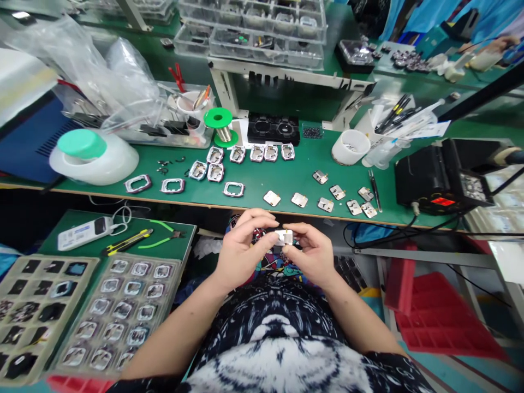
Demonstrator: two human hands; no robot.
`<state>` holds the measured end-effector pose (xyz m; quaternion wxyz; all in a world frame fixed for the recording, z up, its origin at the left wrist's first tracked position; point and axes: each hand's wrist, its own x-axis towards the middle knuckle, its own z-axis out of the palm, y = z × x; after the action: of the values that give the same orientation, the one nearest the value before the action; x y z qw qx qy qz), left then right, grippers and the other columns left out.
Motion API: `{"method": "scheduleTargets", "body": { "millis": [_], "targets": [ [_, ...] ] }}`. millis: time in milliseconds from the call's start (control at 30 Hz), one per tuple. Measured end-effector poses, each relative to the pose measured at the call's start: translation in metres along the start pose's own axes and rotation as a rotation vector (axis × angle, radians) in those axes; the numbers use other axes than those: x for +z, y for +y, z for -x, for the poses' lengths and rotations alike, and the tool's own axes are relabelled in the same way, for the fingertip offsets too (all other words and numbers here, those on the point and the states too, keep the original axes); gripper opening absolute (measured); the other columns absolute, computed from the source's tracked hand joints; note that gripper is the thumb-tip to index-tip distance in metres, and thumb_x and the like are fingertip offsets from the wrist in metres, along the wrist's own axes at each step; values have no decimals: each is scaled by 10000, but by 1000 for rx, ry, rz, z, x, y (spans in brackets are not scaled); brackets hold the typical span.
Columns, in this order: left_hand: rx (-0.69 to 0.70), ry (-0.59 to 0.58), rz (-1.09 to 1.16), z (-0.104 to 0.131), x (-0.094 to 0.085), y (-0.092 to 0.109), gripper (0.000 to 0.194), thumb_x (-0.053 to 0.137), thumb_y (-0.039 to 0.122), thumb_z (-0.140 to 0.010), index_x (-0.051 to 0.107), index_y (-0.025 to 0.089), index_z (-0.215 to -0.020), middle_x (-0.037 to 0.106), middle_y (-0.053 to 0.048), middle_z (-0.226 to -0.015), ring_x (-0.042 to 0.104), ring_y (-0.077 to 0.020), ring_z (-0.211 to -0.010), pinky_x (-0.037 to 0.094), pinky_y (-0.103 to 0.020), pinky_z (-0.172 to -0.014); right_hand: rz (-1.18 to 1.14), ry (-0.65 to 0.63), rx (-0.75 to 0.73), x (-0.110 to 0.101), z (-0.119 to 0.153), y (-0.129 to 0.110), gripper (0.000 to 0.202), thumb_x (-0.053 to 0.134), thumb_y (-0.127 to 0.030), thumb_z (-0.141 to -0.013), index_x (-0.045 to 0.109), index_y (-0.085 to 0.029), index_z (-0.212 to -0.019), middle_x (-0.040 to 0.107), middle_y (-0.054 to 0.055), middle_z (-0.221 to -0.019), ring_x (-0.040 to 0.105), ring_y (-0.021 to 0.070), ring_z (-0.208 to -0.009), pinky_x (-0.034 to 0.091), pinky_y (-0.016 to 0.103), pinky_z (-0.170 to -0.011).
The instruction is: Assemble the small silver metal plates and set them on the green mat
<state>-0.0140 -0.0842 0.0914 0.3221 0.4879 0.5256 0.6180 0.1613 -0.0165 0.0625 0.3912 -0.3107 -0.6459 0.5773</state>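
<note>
Between the hands, a small pale part [285, 236] is pinched: one end by the left hand [243, 248], the other by the right hand [314, 255], fingers curled and nearly closed. It can be judged light, stiff and perhaps fragile, best gripped by its edges. Just beyond the hands, plates [299, 200] are laid on the bench [262, 177]; frames [173, 191] lie beyond the left, tweezers [374, 190] beyond the right.
</note>
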Motion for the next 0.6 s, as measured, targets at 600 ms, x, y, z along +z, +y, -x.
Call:
{"method": "scheduleTargets", "body": {
  "millis": [600],
  "targets": [
    [-65, -134, -142, 4, -3, 4, 130, 647, 262, -1033, 753, 218, -974, 596, -92, -1180, 584, -248, -1211, 452, -382, -1060, 12, -55, -9, 4, 2, 0, 333, 817, -298, -873, 754, -262, -1198, 766, 53, -1048, 727, 195, -888, 608, 343, -813]
  ]
}}
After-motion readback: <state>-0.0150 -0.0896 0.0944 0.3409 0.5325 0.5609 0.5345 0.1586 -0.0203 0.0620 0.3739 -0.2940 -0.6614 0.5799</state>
